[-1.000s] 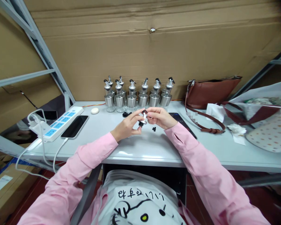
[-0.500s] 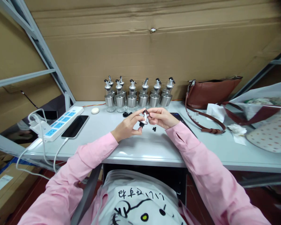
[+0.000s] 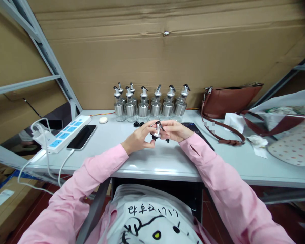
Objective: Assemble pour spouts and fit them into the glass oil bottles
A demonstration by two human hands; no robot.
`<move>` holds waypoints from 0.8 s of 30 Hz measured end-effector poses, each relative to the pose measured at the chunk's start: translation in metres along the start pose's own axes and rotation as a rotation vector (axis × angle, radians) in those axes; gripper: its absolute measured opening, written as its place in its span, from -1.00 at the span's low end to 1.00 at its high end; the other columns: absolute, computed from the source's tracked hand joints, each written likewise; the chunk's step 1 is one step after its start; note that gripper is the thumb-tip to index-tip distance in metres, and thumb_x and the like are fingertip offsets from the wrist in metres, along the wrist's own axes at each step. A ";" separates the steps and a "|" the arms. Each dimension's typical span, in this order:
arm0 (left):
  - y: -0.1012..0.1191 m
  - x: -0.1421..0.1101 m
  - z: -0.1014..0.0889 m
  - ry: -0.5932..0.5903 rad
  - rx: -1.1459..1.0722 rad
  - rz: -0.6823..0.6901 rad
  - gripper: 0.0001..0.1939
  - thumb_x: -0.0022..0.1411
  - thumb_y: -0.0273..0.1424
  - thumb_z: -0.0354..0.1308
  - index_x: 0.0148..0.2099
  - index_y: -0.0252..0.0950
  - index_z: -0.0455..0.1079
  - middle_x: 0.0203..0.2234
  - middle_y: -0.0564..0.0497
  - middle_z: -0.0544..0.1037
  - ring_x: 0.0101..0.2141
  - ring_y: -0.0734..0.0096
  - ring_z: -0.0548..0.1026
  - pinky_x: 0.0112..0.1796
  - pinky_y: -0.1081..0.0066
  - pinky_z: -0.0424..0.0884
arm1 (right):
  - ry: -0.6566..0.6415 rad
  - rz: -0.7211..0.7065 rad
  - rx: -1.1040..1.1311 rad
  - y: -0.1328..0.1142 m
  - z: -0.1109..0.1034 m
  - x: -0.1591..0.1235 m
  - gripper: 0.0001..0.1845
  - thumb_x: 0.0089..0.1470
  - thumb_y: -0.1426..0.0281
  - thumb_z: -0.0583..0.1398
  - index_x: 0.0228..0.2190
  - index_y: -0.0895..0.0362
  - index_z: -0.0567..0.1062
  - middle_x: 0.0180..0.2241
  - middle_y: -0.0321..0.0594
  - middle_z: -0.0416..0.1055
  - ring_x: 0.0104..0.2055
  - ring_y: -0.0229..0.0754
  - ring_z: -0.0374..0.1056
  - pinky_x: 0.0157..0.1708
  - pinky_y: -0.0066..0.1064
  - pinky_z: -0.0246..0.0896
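Observation:
Between both hands, above the middle of the table, is a silver pour spout [image 3: 157, 130] with a black flip cap on top and a black stopper underneath. My left hand [image 3: 142, 136] pinches it from the left, around its body. From the right, my right hand [image 3: 175, 130] grips the same spout, its fingers beside the black cap. A few small black parts [image 3: 167, 140] lie on the table under my right hand, partly covered by it. Behind my left hand are black rings [image 3: 136, 124]. Several glass and steel oil bottles [image 3: 143, 109] with similar spouts stand at the back.
On the left lie a power strip [image 3: 68, 134], a phone [image 3: 81, 137] on a cable and a round white case [image 3: 103, 120]. Right of my hands are a dark tablet [image 3: 199, 134], a brown handbag [image 3: 228, 100], crumpled tissue [image 3: 258, 140] and a dotted bag [image 3: 292, 145].
My right hand has shifted slightly lower around the spout, and its fingers now partly cover the small black parts. The spout's black cap shows more clearly. My left hand has barely moved.

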State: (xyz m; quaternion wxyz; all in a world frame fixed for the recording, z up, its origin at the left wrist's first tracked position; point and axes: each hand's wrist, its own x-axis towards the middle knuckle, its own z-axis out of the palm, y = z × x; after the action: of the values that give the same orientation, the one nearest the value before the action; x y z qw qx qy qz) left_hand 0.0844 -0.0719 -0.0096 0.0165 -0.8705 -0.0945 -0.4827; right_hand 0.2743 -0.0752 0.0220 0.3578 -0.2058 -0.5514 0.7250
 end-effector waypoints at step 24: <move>-0.001 0.002 -0.004 -0.129 -0.044 -0.069 -0.59 0.03 -0.58 0.04 -0.03 -0.30 0.12 0.06 -0.28 0.24 0.07 0.17 0.31 -0.03 0.14 0.36 | 0.156 -0.066 -0.043 0.011 0.001 0.009 -0.83 -0.27 0.42 0.23 -0.50 0.22 0.40 -0.60 -0.35 0.32 -0.67 -0.49 0.00 -0.59 -0.48 0.05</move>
State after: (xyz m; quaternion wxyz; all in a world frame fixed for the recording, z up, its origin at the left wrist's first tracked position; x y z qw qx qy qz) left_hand 0.0822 -0.0710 -0.0058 -0.0253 -0.8961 -0.1147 -0.4279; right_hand 0.2643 -0.0706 0.0130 0.4189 -0.2509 -0.5439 0.6824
